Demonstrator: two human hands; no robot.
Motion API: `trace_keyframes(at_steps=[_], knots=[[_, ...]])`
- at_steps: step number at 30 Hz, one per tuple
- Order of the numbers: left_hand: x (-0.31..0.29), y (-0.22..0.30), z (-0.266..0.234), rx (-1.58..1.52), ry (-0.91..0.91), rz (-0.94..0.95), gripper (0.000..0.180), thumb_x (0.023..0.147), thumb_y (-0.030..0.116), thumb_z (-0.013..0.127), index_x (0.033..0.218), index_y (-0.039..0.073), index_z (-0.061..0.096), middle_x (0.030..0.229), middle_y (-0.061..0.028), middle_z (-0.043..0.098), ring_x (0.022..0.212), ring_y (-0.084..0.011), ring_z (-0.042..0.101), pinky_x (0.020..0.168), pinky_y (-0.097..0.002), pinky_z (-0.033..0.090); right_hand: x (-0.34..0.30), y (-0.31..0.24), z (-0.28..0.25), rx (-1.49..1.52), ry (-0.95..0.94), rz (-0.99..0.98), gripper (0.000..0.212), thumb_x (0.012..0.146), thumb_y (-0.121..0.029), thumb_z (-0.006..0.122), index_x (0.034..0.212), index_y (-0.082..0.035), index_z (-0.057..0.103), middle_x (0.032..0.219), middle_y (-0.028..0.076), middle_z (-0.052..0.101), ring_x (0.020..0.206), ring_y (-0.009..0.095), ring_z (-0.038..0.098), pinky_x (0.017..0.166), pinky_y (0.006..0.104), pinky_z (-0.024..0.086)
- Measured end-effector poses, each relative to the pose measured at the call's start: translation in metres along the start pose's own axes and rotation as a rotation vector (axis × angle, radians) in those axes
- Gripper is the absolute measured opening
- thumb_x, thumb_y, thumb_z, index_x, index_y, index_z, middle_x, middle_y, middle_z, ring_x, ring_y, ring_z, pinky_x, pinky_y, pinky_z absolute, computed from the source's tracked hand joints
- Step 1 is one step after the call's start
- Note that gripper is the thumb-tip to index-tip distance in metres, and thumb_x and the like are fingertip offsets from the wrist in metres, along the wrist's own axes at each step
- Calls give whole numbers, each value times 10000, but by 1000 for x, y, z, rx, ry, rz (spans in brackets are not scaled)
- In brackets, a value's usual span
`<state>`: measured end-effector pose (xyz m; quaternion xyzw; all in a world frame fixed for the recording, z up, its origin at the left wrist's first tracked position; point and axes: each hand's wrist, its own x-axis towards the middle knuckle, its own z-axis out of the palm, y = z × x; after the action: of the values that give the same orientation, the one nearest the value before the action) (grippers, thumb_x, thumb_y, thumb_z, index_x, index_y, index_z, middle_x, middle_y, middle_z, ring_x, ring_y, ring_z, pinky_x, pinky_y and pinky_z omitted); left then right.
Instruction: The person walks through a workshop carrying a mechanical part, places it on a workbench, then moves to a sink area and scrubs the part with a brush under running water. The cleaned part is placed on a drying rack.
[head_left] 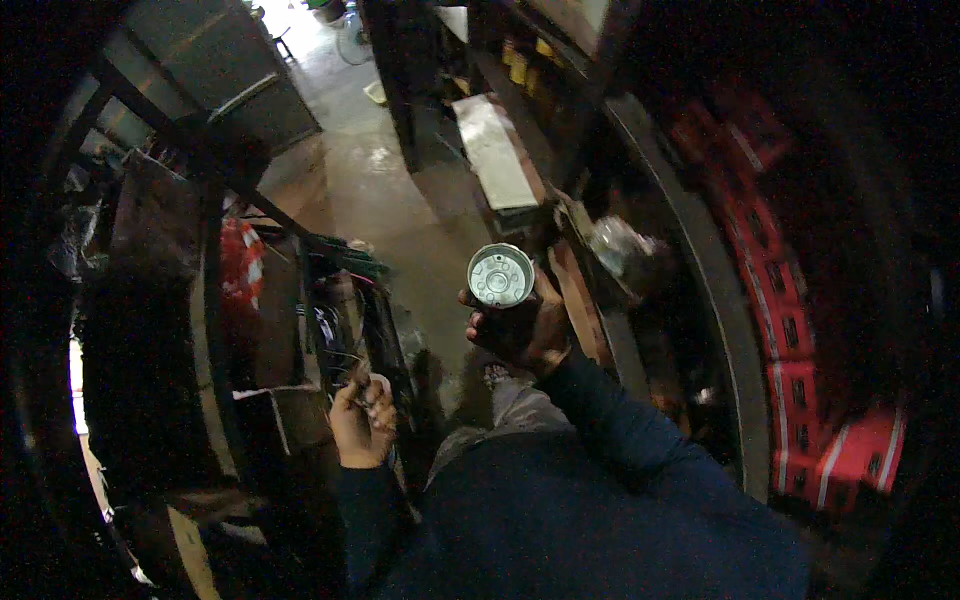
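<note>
My right hand (pixel 535 325) is wrapped round a round silver-grey metal cup-like part (pixel 501 278), held out in front of me over the aisle. Its round face, marked with several small circles and a raised centre, is turned up toward me. Lower and to the left, my left hand (pixel 366 420) is closed, with its fingers curled in. Something small and pale (pixel 380 382) shows at its fingertips, and a thin wire-like line runs near it; the dim light hides what it is. The two hands are well apart.
Dark shelving frames line both sides of a narrow concrete aisle (pixel 375 190). Red boxes (pixel 790 330) are stacked on the right. A long white-topped box (pixel 495 155) and a clear plastic bag (pixel 620 245) sit on that side. Cables (pixel 365 265) and a red bag (pixel 240 260) lie left.
</note>
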<state>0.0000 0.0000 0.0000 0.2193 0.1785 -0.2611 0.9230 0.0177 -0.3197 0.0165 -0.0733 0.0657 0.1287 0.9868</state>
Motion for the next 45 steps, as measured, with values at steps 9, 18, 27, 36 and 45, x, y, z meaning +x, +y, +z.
trace_keyframes(at_steps=[9, 18, 27, 36, 45], knots=[[77, 45, 85, -15, 171, 37, 202, 1084, 289, 486, 1064, 99, 553, 796, -9, 496, 595, -113, 448, 472, -256, 367, 211, -46, 35, -11, 22, 109, 717, 1037, -656, 300, 1415, -98, 543, 1237, 243, 652, 897, 323, 617, 838, 494, 490], [229, 161, 127, -13, 318, 89, 242, 1102, 320, 467, 1038, 121, 590, 728, -6, 461, 569, -108, 386, 484, -261, 328, 426, -60, 62, 12, 95, 235, 715, 1013, -674, 377, 1400, -101, 560, 1203, 257, 666, 862, 358, 668, 812, 523, 532], [344, 269, 151, 14, 215, 136, 188, 1068, 268, 500, 1053, 109, 600, 802, -26, 478, 587, -112, 383, 510, -254, 315, 624, -64, 104, -475, 133, 200, 615, 1030, -610, 450, 1376, -115, 571, 1170, 146, 685, 906, 297, 660, 771, 455, 551], [513, 389, 140, -258, 288, 432, 156, 1060, 227, 511, 1119, 103, 585, 829, -22, 446, 623, -116, 399, 504, -256, 337, 885, -94, 127, -1623, -296, -327, 1019, 723, -205, 928, 1541, -21, 349, 1396, 156, 545, 1238, 263, 596, 1082, 382, 483], [700, 548, 196, -125, 211, 360, 130, 942, 121, 533, 1066, 97, 564, 815, -21, 433, 624, -116, 388, 499, -249, 324, 1062, -142, 176, -2006, -425, -572, 1055, 610, -199, 958, 1490, -17, 407, 1311, 218, 580, 1199, 378, 602, 1026, 422, 504]])
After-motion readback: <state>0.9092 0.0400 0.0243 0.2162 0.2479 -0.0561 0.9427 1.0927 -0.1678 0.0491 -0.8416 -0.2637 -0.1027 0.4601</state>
